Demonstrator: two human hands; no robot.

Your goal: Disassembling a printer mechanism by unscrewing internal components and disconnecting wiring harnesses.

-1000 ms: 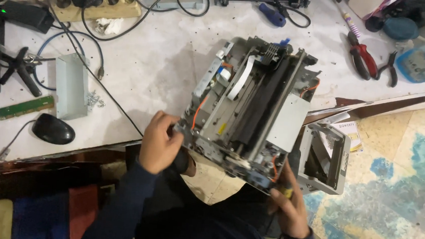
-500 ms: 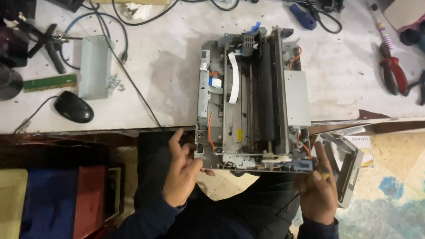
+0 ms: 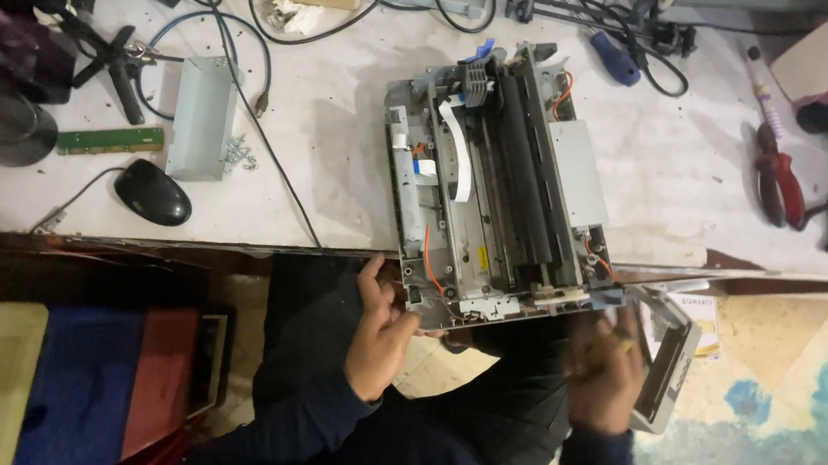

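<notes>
Two hands grip a stripped printer chassis [image 3: 500,185] jutting over the workbench [image 3: 339,198] edge — the left hand [image 3: 380,332] closed on its near-left corner, the right hand [image 3: 604,367], blurred, curled at its near-right corner. Beyond the left hand lie a black mouse [image 3: 153,192] and a metal bracket [image 3: 201,118]; red pliers [image 3: 779,180] sit beyond the right.

Black mouse [image 3: 153,193]; green circuit board [image 3: 110,139]; red-handled pliers [image 3: 780,180]; white worktable [image 3: 334,130].
</notes>
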